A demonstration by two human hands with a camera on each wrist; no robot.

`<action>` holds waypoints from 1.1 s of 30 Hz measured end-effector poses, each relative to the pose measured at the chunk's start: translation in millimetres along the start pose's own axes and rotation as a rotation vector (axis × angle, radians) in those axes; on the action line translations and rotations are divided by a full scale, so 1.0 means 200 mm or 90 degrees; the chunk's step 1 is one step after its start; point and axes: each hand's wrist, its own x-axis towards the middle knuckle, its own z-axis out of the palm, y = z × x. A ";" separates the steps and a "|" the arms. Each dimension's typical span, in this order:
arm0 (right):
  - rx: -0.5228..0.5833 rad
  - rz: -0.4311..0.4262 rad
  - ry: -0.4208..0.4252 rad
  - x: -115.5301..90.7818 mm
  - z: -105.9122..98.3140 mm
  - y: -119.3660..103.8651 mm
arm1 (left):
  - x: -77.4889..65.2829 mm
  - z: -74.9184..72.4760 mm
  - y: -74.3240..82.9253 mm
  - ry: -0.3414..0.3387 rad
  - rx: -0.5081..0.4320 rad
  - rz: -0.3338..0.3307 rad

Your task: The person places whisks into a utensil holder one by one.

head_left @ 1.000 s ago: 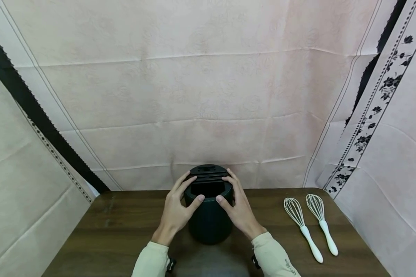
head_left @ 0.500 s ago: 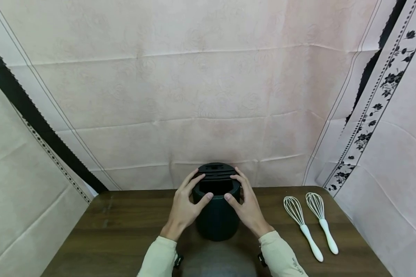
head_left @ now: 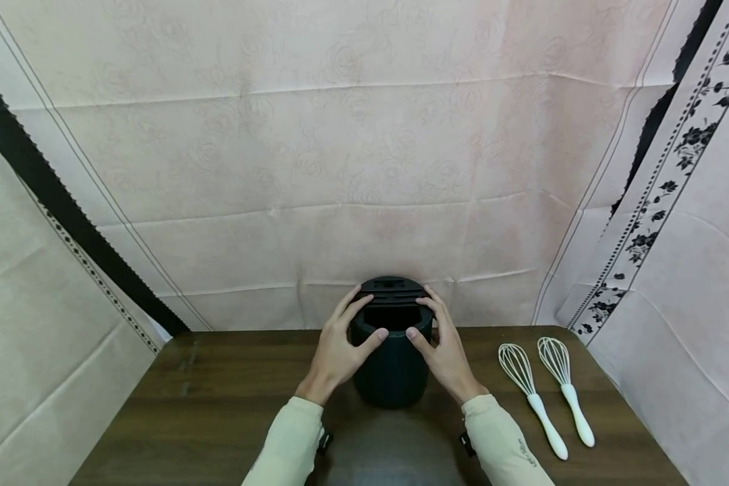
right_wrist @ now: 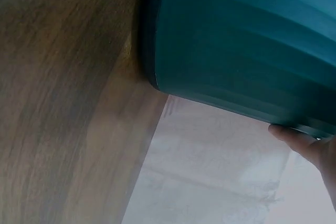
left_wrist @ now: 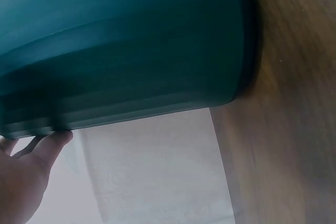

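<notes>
A dark green, round canister [head_left: 391, 371] with a black top stands upright near the table's back edge. Its top has a wide dark opening at the front and slots behind it; the inside is too dark to make out. My left hand [head_left: 340, 347] grips the upper left side, thumb on the front of the rim and fingers reaching round to the back. On the other side my right hand [head_left: 448, 351] holds it in the same way. Both wrist views show the smooth green wall [left_wrist: 131, 51] and its dark base close against the wood.
Two whisks with white handles lie side by side on the right of the brown wooden table [head_left: 206, 412]: a nearer whisk [head_left: 541, 415] and a farther whisk [head_left: 574, 405]. Pale cloth [head_left: 352, 155] hangs behind the table and on both sides.
The canister has shifted right and a little back toward the cloth, both hands moving with it and keeping the same grip. The whisks lie where they were.
</notes>
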 end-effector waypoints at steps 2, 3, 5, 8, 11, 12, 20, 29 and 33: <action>-0.004 0.002 -0.001 0.02 0.00 0.01 | 0.02 0.01 -0.01 0.001 0.003 -0.004; -0.004 0.003 -0.002 0.02 0.00 0.01 | 0.02 0.01 -0.01 0.003 0.002 -0.005; -0.002 0.005 -0.001 0.03 0.00 0.02 | 0.03 0.02 -0.01 -0.001 0.003 -0.010; 0.003 0.005 0.006 0.03 0.00 0.04 | 0.03 0.03 -0.01 -0.012 0.006 -0.014; 0.004 0.006 0.009 0.03 -0.01 0.05 | 0.04 0.04 -0.02 -0.018 0.009 -0.015; 0.003 0.007 0.007 0.03 -0.01 0.05 | 0.04 0.04 -0.02 -0.015 0.009 -0.014; 0.009 0.030 -0.025 0.04 0.00 0.07 | 0.02 0.05 -0.07 0.006 0.010 -0.025; 0.013 0.040 -0.032 0.04 0.01 0.05 | 0.01 0.06 -0.08 0.021 0.038 -0.004; -0.016 0.046 -0.035 0.05 -0.05 0.03 | 0.04 0.08 -0.06 0.015 0.036 -0.001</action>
